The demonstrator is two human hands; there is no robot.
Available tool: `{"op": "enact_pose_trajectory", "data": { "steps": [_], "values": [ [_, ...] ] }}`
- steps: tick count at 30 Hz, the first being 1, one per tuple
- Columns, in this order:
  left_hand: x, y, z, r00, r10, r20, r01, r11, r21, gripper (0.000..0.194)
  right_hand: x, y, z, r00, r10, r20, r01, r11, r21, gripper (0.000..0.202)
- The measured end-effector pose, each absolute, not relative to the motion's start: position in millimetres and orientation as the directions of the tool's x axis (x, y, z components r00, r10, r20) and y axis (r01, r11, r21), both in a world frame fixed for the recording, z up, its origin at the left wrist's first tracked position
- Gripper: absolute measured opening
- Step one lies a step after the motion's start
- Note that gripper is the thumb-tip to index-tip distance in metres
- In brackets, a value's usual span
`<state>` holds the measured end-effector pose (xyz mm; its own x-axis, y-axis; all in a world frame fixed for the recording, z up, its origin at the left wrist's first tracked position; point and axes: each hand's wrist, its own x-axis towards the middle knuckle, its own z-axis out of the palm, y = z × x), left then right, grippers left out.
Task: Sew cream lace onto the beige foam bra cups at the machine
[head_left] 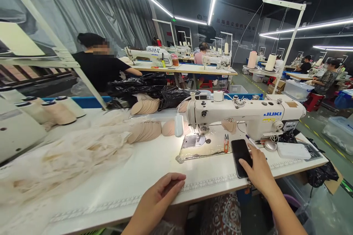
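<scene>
Head view, right hand (258, 166) touching glossy phone (241, 156)

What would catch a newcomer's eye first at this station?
Probably the white JUKI sewing machine, its needle area brightly lit, toward the right of the white table. Just in front of it, the right hand touches a black phone, with orange-handled snips to the phone's left. Pale sheer fabric spreads over the table's left side.
</scene>
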<state>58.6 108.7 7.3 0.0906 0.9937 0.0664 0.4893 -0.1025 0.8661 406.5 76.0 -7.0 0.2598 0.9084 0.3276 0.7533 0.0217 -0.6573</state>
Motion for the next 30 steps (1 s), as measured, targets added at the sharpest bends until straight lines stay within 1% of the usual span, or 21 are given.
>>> {"op": "enact_pose_trajectory", "data": {
  "steps": [3, 5, 8, 11, 15, 18, 21, 23, 26, 30],
  "values": [
    [56.5, 111.4, 6.7, 0.126, 0.991, 0.038, 0.521, -0.099, 0.848, 0.04, 423.6, 69.5, -18.4, 0.306, 0.876, 0.373, 0.63, 0.107, -0.769, 0.042],
    [57.3, 114.6, 5.3, 0.156, 0.985, 0.08, 0.547, -0.153, 0.823, 0.037, 429.6, 65.6, -21.6, 0.327, 0.872, 0.365, 0.592, 0.112, -0.798, 0.039],
    [61.6, 119.2, 2.6, 0.204, 0.965, 0.166, 0.595, -0.257, 0.762, 0.033, 428.4, 59.4, -20.2, 0.302, 0.88, 0.366, 0.573, 0.139, -0.807, 0.034],
    [67.0, 119.6, 0.4, 0.235, 0.949, 0.212, 0.628, -0.314, 0.711, 0.028, 421.0, 54.5, -16.0, 0.235, 0.894, 0.381, 0.623, 0.162, -0.765, 0.027],
    [69.1, 115.1, -6.0, 0.265, 0.923, 0.28, 0.657, -0.385, 0.648, 0.025, 414.9, 53.3, -13.1, 0.189, 0.906, 0.379, 0.716, 0.137, -0.685, 0.023],
    [67.0, 111.7, -11.8, 0.28, 0.903, 0.326, 0.671, -0.427, 0.606, 0.023, 414.4, 54.5, -14.1, 0.215, 0.909, 0.358, 0.74, 0.088, -0.667, 0.027],
    [65.6, 110.2, -13.8, 0.307, 0.878, 0.368, 0.683, -0.473, 0.557, 0.022, 414.5, 54.0, -15.5, 0.229, 0.906, 0.356, 0.754, 0.066, -0.654, 0.038],
    [65.5, 110.2, -12.9, 0.33, 0.849, 0.414, 0.684, -0.517, 0.515, 0.023, 414.5, 51.7, -15.3, 0.213, 0.905, 0.368, 0.747, 0.091, -0.658, 0.039],
    [66.0, 110.2, -10.6, 0.358, 0.797, 0.486, 0.686, -0.578, 0.442, 0.029, 414.5, 46.2, -12.7, 0.168, 0.893, 0.417, 0.734, 0.17, -0.658, 0.032],
    [68.1, 108.9, -8.3, 0.394, 0.759, 0.518, 0.695, -0.615, 0.372, 0.037, 414.4, 39.5, -6.1, 0.103, 0.855, 0.507, 0.741, 0.275, -0.613, 0.024]
  ]
}}
